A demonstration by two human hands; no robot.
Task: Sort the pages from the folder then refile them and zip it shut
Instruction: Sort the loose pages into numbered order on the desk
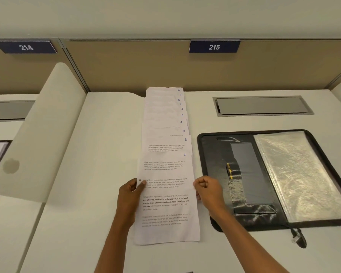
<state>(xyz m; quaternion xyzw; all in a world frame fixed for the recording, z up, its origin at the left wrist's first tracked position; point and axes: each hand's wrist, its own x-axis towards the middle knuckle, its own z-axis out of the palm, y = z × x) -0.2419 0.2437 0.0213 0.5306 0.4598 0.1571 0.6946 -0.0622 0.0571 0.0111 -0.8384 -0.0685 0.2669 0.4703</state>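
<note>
Left hand (130, 194) and right hand (207, 189) pinch opposite edges of thin printed page 1 (166, 203), topping fanned numbered sheets (163, 115) beside an open black zip folder (244, 174) with crinkled plastic sleeves (295, 174).

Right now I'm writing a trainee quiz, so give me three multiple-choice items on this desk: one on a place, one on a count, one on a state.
1. Where does the folder lie?
A. Right of the pages
B. Left of them
C. Under them

2. How many numbered pages are fanned out?
A. Six
B. Eight
C. Ten

3. The folder is:
A. Zipped shut
B. Open flat
C. Standing upright

Answers:
1 A, its black cover sits right of the pages.
2 C, the handwritten corner numbers run 1 to 10.
3 B, its clear sleeves face up.
</note>
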